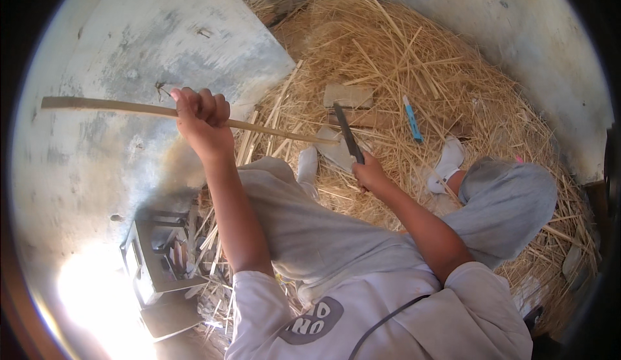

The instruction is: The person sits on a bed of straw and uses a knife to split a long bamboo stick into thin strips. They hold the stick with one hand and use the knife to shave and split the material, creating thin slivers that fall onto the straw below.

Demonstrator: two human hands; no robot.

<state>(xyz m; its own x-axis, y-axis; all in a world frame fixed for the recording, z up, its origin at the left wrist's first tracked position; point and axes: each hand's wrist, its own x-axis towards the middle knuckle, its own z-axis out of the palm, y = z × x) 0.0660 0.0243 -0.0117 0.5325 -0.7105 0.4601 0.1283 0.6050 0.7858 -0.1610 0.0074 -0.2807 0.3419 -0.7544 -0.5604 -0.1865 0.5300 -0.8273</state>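
The left hand (pixel 207 130) is raised before the wall and closed around a long pale strip (pixel 110 104), thumb against the near side and fingers curled over; the strip passes right through the fist, one end reaching well out to the left, the other slanting down to the right until it ends just beside the dark blade (pixel 347 130) held by the right hand (pixel 373 174); the right hand is closed on the lower end of that tool, lower than the left hand and to its right; whether strip and blade touch, I cannot tell.

The strip's middle is covered by the left fingers; the tool's handle is mostly hidden inside the right fist; a pale flat slab (pixel 328 155) lies beneath the strip's tip, partly covered by the blade; the foot on the left (pixel 308 166) is partly hidden by the trouser leg; glare washes out the lower left, beside a box (pixel 180 287) whose contents are hard to make out; single pieces in the straw-like heap (pixel 388 43) blur together.
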